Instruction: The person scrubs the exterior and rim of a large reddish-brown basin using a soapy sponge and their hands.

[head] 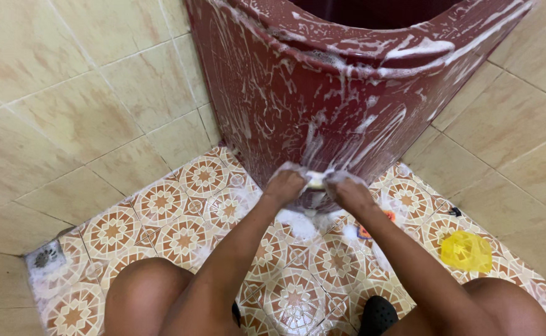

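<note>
**Two soapy hands on a maroon barrel**

Both the left hand [285, 185] and right hand [346, 186] grip a pale sponge [315, 180], possibly a cloth, pressed to the foam-streaked barrel [323, 87] low on its wall. A yellow bag [466, 251] lies on the patterned floor [179, 218].

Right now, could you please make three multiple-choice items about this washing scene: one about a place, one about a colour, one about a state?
1. Where is the floor drain?
A. the floor's left corner
B. under the yellow bag
C. between the feet

2. What colour is the big barrel?
A. blue
B. dark red
C. white

3. What covers the barrel's outside?
A. dry dust
B. paint drips
C. soap foam

Answers: 1 A, it sits by the left wall. 2 B, its wall is dark red. 3 C, white suds streak it where the left hand and right hand press a yellowish sponge.
</note>
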